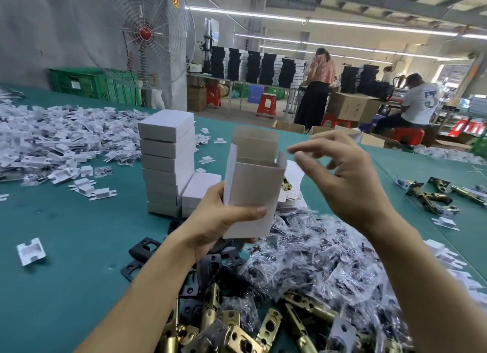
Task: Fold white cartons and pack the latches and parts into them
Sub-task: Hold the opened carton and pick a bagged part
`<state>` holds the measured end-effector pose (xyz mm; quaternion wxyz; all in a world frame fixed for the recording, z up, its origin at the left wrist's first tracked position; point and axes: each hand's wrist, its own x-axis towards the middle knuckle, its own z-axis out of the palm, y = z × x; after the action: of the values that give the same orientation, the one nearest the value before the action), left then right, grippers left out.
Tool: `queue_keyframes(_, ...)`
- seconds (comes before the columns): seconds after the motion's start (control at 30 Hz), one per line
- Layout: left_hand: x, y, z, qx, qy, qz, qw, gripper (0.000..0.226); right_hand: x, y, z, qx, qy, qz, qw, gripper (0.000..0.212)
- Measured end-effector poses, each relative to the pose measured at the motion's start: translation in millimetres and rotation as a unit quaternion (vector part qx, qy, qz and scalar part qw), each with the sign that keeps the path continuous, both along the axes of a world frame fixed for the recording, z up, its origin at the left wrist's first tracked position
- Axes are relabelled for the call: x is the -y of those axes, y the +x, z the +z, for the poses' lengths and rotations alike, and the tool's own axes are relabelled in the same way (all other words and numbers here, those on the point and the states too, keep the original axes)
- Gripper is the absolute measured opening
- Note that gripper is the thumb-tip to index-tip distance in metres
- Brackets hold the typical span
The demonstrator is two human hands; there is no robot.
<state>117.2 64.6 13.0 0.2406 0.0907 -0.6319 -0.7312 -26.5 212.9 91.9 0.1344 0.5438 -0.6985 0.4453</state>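
My left hand [224, 221] grips a white carton [254, 186] upright above the table, thumb across its front; the top flaps stand open. My right hand [345, 173] hovers just right of the carton's open top, fingers loosely curled, holding nothing, blurred at the tips. Below lie brass latches [305, 308], black plates [143, 247] and clear bags of screws [329, 252]. A stack of closed white cartons [167, 163] stands behind the held carton, to the left.
Green table [66, 247] with a heap of white plastic inserts [52, 142] at the left and more brass latches [432, 194] at the right. A large fan [143, 33] and green crates stand behind. People work at far tables.
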Motion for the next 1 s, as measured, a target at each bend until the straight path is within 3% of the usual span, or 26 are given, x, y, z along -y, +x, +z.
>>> queue_keyframes(0.1,-1.2,-0.6,1.2,-0.044,0.044,0.029,0.998,0.029,-18.5,-17.0,-14.7,0.112,-0.039,-0.02,0.993,0.019)
queue_keyframes(0.2,-3.7,-0.6,3.0,-0.058,0.081,0.026,0.995,0.044,-34.2,-20.7,-38.0,0.193,0.016,-0.036,0.98,0.024)
queue_keyframes(0.33,-12.5,-1.9,3.4,-0.027,0.064,0.003,0.998,0.064,-42.8,-7.2,-67.8,0.19,0.179,-0.004,0.965,0.014)
queue_keyframes(0.43,-16.6,-1.5,3.5,-0.054,0.042,0.007,0.998,0.06,-42.3,-3.4,-82.3,0.142,0.271,-0.004,0.952,0.01)
queue_keyframes(0.57,-17.7,-0.7,6.4,-0.097,0.035,0.025,0.994,0.076,-35.1,-19.2,-78.9,0.14,0.182,-0.09,0.969,0.015)
queue_keyframes(0.63,-17.7,-1.6,7.0,-0.128,0.027,0.023,0.991,0.07,-32.2,-42.7,-70.5,0.112,0.15,-0.182,0.965,0.022)
queue_keyframes(0.7,-17.5,-1.7,8.0,-0.148,0.029,0.017,0.988,0.062,-31.0,-69.6,-64.1,0.089,0.225,-0.277,0.93,0.033)
queue_keyframes(0.8,-15.3,-1.8,7.3,-0.157,0.03,0.022,0.987,0.054,-36.4,-102.5,-69.6,0.066,0.405,-0.394,0.823,0.039)
queue_keyframes(0.87,-15.3,-2.5,6.8,-0.157,0.018,0.027,0.987,0.044,-42.3,-113.4,-78.0,0.07,0.466,-0.428,0.771,0.036)
queue_keyframes(1.0,-18.2,-4.6,6.0,-0.145,0.002,0.035,0.989,0.039,-50.8,-124.3,-95.7,0.08,0.473,-0.451,0.753,0.028)
